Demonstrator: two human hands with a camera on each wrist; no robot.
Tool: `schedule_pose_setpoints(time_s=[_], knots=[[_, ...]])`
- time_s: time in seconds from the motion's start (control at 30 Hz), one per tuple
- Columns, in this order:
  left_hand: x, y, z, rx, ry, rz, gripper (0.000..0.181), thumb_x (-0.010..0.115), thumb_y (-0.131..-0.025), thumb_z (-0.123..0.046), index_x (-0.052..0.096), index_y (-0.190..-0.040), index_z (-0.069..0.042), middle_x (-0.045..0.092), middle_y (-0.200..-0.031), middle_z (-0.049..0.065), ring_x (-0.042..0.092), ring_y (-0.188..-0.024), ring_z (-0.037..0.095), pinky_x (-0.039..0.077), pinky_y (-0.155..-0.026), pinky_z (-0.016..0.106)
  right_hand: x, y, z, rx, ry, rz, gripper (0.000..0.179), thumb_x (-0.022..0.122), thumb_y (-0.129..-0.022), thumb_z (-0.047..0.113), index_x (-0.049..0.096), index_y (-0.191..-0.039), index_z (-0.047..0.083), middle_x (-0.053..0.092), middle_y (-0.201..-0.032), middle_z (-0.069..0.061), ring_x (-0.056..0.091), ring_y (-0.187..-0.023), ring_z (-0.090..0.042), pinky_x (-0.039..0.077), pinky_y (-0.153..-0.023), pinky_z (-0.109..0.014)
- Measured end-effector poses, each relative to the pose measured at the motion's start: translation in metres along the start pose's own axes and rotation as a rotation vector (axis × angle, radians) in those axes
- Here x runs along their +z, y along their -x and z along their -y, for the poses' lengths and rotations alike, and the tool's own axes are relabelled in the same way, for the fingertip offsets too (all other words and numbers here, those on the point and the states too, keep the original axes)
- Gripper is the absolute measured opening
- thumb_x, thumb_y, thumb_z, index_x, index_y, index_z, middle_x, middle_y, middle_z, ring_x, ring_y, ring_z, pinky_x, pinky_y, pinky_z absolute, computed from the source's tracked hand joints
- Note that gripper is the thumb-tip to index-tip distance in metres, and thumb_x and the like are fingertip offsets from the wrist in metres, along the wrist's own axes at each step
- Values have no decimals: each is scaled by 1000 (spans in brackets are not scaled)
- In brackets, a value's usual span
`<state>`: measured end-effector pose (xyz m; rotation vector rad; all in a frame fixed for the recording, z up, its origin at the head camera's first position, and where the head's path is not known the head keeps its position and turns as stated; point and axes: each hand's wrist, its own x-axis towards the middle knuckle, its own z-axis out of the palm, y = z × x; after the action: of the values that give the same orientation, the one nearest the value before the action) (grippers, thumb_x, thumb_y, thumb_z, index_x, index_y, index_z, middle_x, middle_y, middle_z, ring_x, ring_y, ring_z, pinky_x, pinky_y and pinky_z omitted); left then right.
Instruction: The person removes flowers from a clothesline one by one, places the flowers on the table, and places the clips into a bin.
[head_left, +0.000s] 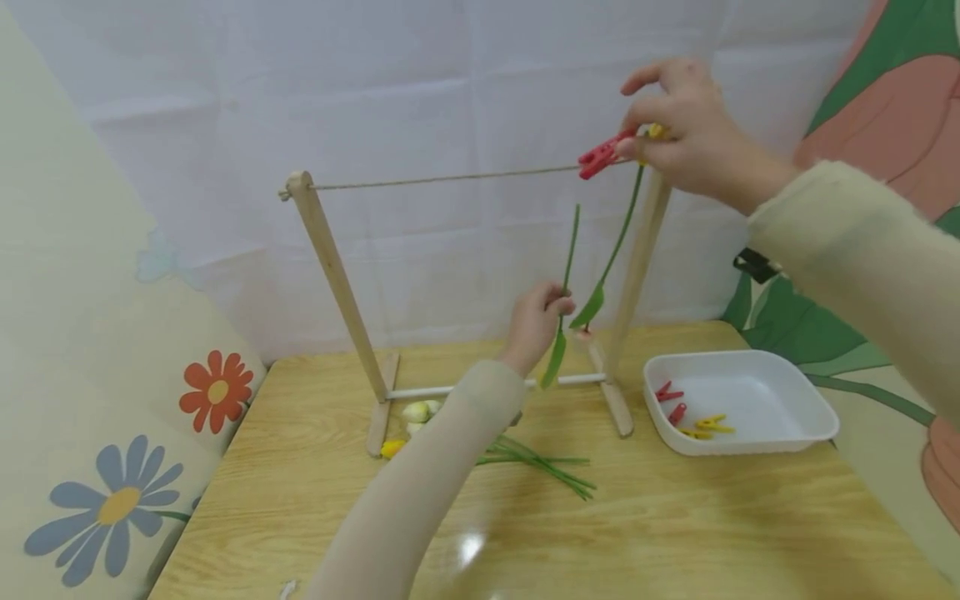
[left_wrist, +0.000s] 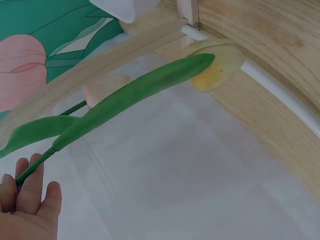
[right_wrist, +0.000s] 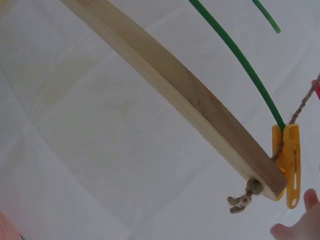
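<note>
My left hand (head_left: 534,325) pinches the green stem of a yellowish-white tulip (left_wrist: 217,65), which hangs head down with its cut end upward. Up at the rope (head_left: 450,178), my right hand (head_left: 693,125) holds a red clothespin (head_left: 598,158) between thumb and fingers. Only fingertips of that hand show in the right wrist view. Beside it, a yellow clothespin (right_wrist: 286,160) clips another stem (right_wrist: 240,57) to the rope near the post. That second tulip, with a pale pink head (left_wrist: 106,89), also hangs head down, just right of the one in my left hand.
The rope is strung between two posts of a wooden frame (head_left: 337,283) with a white lower bar (head_left: 420,391). A white tray (head_left: 780,400) at right holds several red and yellow clothespins (head_left: 712,423). More tulips (head_left: 420,411), stems (head_left: 551,467) rightward, lie under my left forearm on the table (head_left: 675,525).
</note>
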<state>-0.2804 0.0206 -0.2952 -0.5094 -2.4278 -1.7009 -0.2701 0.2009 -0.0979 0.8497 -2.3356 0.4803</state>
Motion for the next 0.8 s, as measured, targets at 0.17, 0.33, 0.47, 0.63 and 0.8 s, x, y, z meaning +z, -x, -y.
schedule_pose_setpoints(time_s=[0.17, 0.33, 0.47, 0.63, 0.8], knots=[[-2, 4, 2, 5, -11, 0, 12, 60, -94, -4, 64, -100, 5, 71, -94, 15, 67, -90, 21, 52, -80, 22, 1, 8, 3, -16, -4, -68, 13, 66, -91, 2, 62, -87, -11, 46, -131, -22, 25, -131, -37, 17, -111, -44], [-6, 11, 4, -14, -12, 2, 11, 61, -93, -4, 65, -100, 4, 70, -95, 14, 67, -90, 21, 53, -81, 23, 8, 21, 0, -155, 72, -126, 14, 69, -88, 3, 62, -88, -9, 46, -126, -28, 27, -129, -44, 13, -113, -47], [-8, 16, 8, -19, 6, 6, 12, 61, -93, -4, 65, -101, 5, 70, -95, 15, 66, -91, 23, 53, -81, 25, 15, 34, -5, -185, 82, -172, 20, 69, -87, 6, 63, -93, -12, 45, -125, -32, 28, -126, -47, 10, -113, -47], [-13, 23, 11, 6, 12, -16, 13, 62, -93, -4, 66, -101, 6, 70, -96, 17, 67, -92, 26, 53, -82, 26, 28, 46, -9, -179, 76, -190, 34, 66, -89, 15, 59, -102, -15, 45, -122, -35, 30, -119, -51, 18, -107, -53], [-19, 29, 10, 41, 0, -31, 12, 62, -92, -2, 66, -100, 6, 70, -94, 18, 67, -90, 28, 54, -80, 25, 40, 54, -10, -186, 56, -239, 62, 50, -98, 47, 58, -104, -15, 46, -119, -35, 33, -116, -51, 20, -107, -54]])
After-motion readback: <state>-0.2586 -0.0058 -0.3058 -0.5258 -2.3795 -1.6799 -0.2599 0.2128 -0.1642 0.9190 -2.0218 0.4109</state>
